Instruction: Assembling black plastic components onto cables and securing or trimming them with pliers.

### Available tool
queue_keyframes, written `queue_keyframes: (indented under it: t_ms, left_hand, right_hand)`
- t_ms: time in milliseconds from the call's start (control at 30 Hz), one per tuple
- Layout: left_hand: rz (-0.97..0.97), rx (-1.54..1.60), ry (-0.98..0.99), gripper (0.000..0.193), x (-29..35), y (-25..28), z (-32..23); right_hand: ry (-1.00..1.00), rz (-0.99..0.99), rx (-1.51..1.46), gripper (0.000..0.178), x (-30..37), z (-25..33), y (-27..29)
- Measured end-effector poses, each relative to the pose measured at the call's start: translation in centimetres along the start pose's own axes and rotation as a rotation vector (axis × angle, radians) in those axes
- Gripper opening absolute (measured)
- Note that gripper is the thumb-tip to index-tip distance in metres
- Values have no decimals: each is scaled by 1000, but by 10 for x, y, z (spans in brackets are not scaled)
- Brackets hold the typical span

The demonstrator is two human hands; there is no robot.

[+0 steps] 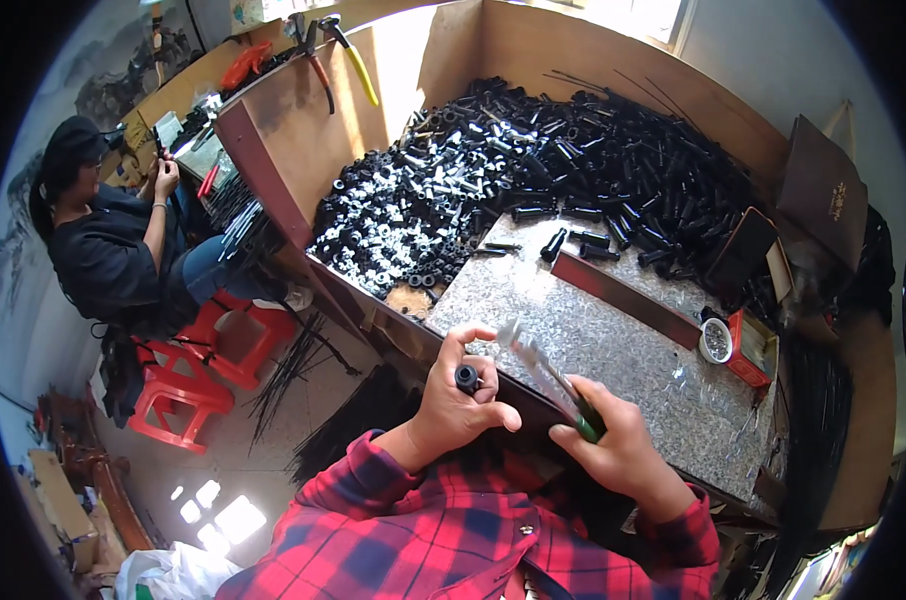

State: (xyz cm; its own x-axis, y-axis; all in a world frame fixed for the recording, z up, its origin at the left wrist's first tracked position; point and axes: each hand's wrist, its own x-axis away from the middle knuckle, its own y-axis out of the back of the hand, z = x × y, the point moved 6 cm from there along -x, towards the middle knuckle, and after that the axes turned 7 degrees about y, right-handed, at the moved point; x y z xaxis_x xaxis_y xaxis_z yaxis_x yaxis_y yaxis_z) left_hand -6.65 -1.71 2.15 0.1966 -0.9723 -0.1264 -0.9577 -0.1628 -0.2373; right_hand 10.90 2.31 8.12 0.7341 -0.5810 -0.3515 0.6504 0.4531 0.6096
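Note:
My left hand (443, 405) is closed around a short black tube (466, 378), its round hollow end facing up, with the thumb held out to the side. In my right hand (618, 440) is a green-handled metal hand tool (558, 385), like pliers, tilted toward the left hand; its metal head is blurred and I cannot make out its jaws. The head of the tool is close to my left fingertips. Both hands are over the near edge of the speckled worktop (533, 320). A few black tubes (593, 245) lie on its far part.
A large heap of black tubes (633, 170) and small black-and-white parts (413, 200) fills the wooden-walled bench. A reddish-brown bar (623, 300), white cup (715, 340), red box (751, 350) and phone (743, 250) are to the right. Another person (113, 240) sits at left near red stools (183, 400).

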Motion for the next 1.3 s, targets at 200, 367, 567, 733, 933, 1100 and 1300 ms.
queue_keyframes:
  t_ms: [200,367,567,733,933,1100,1300]
  left_hand:
    - [-38,22,36,92,0,11,1]
    - [38,-223,-17,83,-1,-7,-12]
    - [35,-250,-41,71,-1,-8,-10]
    - [-16,-272,-15,70,0,-12,-9]
    - [-15,-281,-54,69,1,-17,-12]
    - [-1,-284,-42,69,-1,-20,-12]
    - [-12,-312,-27,70,0,-18,-9]
  right_hand:
    - [74,131,477,66,27,10,5]
    - [73,138,546,60,26,18,9]
    - [115,118,641,60,27,21,12]
    - [162,39,748,62,25,26,17]
    - [179,48,823,62,23,30,21]
    - [196,61,878,61,26,29,25]
    - [202,80,890,59,25,30,26]
